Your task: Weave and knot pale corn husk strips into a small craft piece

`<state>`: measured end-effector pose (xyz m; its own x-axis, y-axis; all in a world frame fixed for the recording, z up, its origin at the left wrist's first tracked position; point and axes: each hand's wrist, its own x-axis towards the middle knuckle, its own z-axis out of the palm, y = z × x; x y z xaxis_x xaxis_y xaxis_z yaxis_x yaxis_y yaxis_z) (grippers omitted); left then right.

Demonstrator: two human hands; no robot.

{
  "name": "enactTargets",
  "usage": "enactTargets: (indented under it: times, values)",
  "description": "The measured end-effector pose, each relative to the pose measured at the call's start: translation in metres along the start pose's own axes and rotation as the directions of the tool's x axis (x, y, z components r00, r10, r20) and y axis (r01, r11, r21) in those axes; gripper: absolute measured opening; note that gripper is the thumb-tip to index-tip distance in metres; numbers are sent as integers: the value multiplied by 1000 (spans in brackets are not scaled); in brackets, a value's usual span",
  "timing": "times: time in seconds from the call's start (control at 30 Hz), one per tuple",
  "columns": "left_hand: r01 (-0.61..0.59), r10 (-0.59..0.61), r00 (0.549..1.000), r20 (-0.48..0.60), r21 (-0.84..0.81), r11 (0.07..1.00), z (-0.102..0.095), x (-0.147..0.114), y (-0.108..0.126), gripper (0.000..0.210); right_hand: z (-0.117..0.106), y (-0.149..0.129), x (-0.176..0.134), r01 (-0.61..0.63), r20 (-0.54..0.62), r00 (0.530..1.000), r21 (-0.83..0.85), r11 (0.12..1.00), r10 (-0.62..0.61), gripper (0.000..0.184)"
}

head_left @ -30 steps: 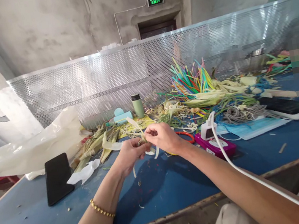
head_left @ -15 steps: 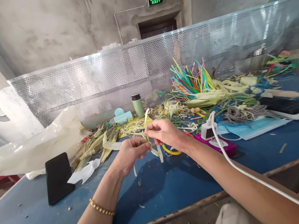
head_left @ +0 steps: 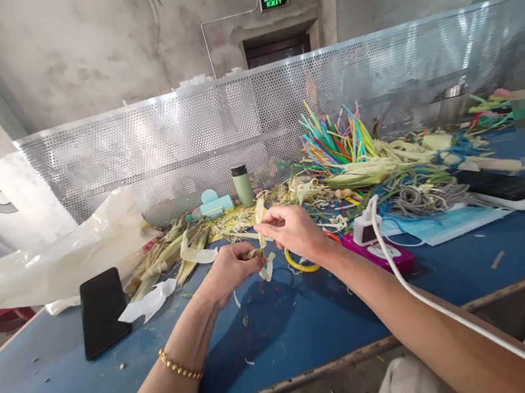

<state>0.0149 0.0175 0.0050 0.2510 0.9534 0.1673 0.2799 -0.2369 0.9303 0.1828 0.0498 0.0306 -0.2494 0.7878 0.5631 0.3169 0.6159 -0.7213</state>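
Observation:
My left hand is closed in a pinch on a small twisted piece of corn husk, mostly covered by the fingers. A pale husk strip rises from that piece, and my right hand pinches it between thumb and fingers. Loose ends of husk dangle below. Both hands hover above the blue table, close together. Behind them lie husk scraps and a bundle of dry corn husks. A yellow ring-shaped thing rests just under my right wrist.
A black phone and white paper scrap lie left. To the right are a purple power strip with a white cable, a blue face mask and coiled cords. Colourful pipe cleaners, a green bottle and a perforated metal screen stand behind.
The right hand has shifted slightly up and away from the left, still pinching the husk strip. The dangling husk ends have swung left. The left hand has barely moved.

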Motion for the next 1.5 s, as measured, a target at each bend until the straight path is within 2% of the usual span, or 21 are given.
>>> enactTargets:
  times: [0.2, 0.33, 0.6, 0.77, 0.97, 1.1, 1.2, 1.37, 1.5]
  values:
    - [1, 6, 998, 61, -116, 993, 1, 0, 2, 17, 3, -7, -4, -210, 198, 966, 218, 953, 168, 12]
    - [-6, 25, 995, 97, -198, 980, 1, -1, 3, 19, 0, -5, -5, -198, 243, 961, 271, 942, 132, 9]
    - [-33, 36, 999, 9, -246, 969, 1, 4, -1, 21, 1, 8, -3, -231, 139, 969, 198, 953, 206, 22]
    - [-5, -3, 1000, -27, -263, 965, 4, 6, -6, 23, 3, 13, -3, -275, 290, 934, 205, 939, 210, 17]
    - [3, -4, 1000, -2, -288, 958, 5, 6, -6, 25, 4, 8, 3, -264, 271, 939, 166, 950, 213, 10]
    - [10, -4, 1000, 16, -365, 931, 1, 10, -6, 28, 5, 4, 9, -212, 282, 946, 171, 962, 158, 5]
    - [17, -15, 1000, 7, -350, 937, -4, 12, -3, 31, 7, 6, 12, -207, 276, 949, 184, 961, 152, 5]
    - [116, -114, 993, 22, -283, 952, -10, 10, 5, 30, 15, 19, 11, -174, 234, 965, 248, 953, 115, 7]
    - [216, -206, 976, 68, -264, 940, -12, 8, 3, 24, 19, 23, 4, -85, 236, 971, 182, 980, 40, 4]
